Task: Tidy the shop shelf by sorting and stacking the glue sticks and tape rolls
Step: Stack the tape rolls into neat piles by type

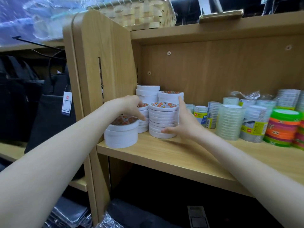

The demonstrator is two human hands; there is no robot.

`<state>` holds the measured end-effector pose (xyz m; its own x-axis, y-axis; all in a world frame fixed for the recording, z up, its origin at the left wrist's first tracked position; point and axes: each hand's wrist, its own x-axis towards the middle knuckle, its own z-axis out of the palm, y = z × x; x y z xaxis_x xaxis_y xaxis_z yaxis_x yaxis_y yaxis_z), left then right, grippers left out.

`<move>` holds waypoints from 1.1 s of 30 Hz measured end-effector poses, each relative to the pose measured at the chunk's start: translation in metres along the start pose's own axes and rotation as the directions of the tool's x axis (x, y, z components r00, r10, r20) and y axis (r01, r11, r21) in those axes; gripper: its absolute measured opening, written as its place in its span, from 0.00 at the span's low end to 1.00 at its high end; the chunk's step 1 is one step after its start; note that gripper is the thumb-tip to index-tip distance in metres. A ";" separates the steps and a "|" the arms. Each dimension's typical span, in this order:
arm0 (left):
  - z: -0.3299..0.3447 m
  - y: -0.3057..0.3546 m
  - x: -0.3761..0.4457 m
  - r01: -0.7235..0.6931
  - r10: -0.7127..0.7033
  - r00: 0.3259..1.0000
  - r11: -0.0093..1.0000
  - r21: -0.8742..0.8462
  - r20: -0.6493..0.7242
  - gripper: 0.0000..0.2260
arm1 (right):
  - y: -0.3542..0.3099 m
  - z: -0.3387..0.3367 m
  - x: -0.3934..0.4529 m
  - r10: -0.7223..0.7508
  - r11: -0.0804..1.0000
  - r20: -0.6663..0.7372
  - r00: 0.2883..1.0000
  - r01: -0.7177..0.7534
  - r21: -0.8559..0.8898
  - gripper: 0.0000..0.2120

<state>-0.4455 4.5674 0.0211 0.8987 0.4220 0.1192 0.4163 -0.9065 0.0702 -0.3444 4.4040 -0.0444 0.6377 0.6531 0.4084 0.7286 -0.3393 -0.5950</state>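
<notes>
Five stacks of white tape rolls (pixel 163 120) stand on a wooden shelf (pixel 181 155). Several wrapped stacks of clear tape (pixel 229 121) and two visible stacks of green-and-orange tape (pixel 283 128) sit alongside. Two hands.

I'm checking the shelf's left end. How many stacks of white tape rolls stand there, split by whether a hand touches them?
Stacks touched by hands: 2 (middle stack, front-centre stack)
Untouched stacks: 3 (front-left, back-left, back-right)
Total: 5

Shop: shelf (pixel 164 155) w/ stacked tape rolls (pixel 230 122), tagged bag (pixel 49 119).
</notes>
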 end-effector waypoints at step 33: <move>0.022 0.034 0.020 0.236 -0.226 0.972 0.934 0.270 -0.067 0.28 | -0.004 0.010 -0.011 -0.050 0.996 -0.015 0.999 0.049 -0.081 0.54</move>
<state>-0.4108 4.5449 0.0044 0.7700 0.6159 0.1665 0.6378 -0.7504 -0.1734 -0.3567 4.4049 -0.0529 0.6039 0.6591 0.4483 0.7768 -0.3607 -0.5162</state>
